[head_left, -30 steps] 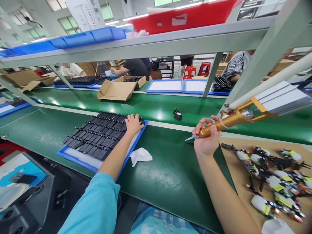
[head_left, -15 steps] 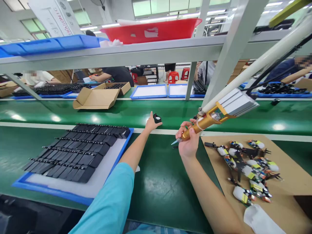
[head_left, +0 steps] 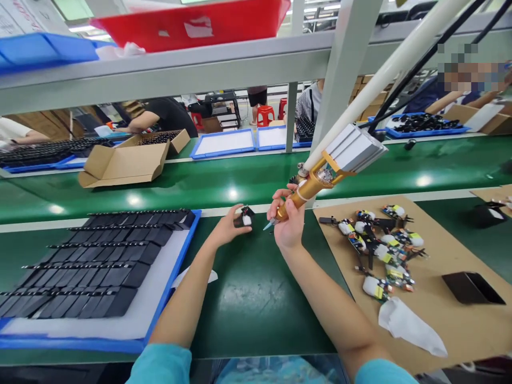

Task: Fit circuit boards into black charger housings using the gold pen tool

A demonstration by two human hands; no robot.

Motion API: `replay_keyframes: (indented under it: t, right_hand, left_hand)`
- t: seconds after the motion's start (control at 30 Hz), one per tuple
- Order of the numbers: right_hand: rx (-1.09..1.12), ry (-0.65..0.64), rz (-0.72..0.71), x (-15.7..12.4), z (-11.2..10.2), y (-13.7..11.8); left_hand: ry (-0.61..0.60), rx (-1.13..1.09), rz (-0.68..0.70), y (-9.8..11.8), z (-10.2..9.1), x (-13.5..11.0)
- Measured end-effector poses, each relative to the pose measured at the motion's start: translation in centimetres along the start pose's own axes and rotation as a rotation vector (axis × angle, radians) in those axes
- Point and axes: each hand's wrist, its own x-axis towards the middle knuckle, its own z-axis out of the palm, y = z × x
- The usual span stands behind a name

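Note:
My left hand (head_left: 226,230) pinches a small black housing (head_left: 245,216) with a white piece showing in its open end, just above the green bench top. My right hand (head_left: 288,226) is wrapped round a gold-coloured glue gun (head_left: 306,191), which hangs from a white arm. Its pale blue nozzle (head_left: 269,225) points down and left toward the housing, a short gap apart from it. On a cardboard sheet (head_left: 436,256) to the right lies a pile of small circuit boards (head_left: 386,245) with white and yellow parts.
At left, a blue-rimmed tray (head_left: 170,280) carries rows of black cases (head_left: 100,261). A black open box (head_left: 472,288) and a white cloth (head_left: 410,325) lie on the cardboard. Beyond runs a green conveyor (head_left: 204,184) with an open carton (head_left: 124,162). A grey shelf beam (head_left: 168,69) crosses above; people work opposite.
My left hand has drawn the housing back from the conveyor edge, nearer to the nozzle. The glue gun stays in my right hand. The view has tilted down and shifted right.

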Motion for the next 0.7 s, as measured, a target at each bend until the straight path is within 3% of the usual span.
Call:
replay_keyframes:
  t: [0.1,0.2,0.4,0.53,0.7]
  right_hand:
    - [-0.018,-0.019,0.004,-0.2,0.1,-0.1]
    - [-0.044,-0.030,0.006,-0.3,0.2,-0.2]
    - [-0.079,-0.009,0.013,-0.2,0.2,-0.3]
    - [-0.092,-0.005,0.002,0.0,0.0,-0.3]
    - [-0.084,-0.010,-0.013,-0.1,-0.1,-0.3]
  left_hand:
    - [-0.158,-0.059,0.014,-0.1,1.6,-3.2]
    - [-0.209,-0.095,0.034,-0.5,2.8,-3.9]
    - [-0.127,-0.064,0.040,-1.0,3.6,-3.7]
    - [-0.041,-0.097,0.132,-0.5,4.2,-4.6]
    - [0.087,0.114,0.164,0.2,6.3,-4.8]
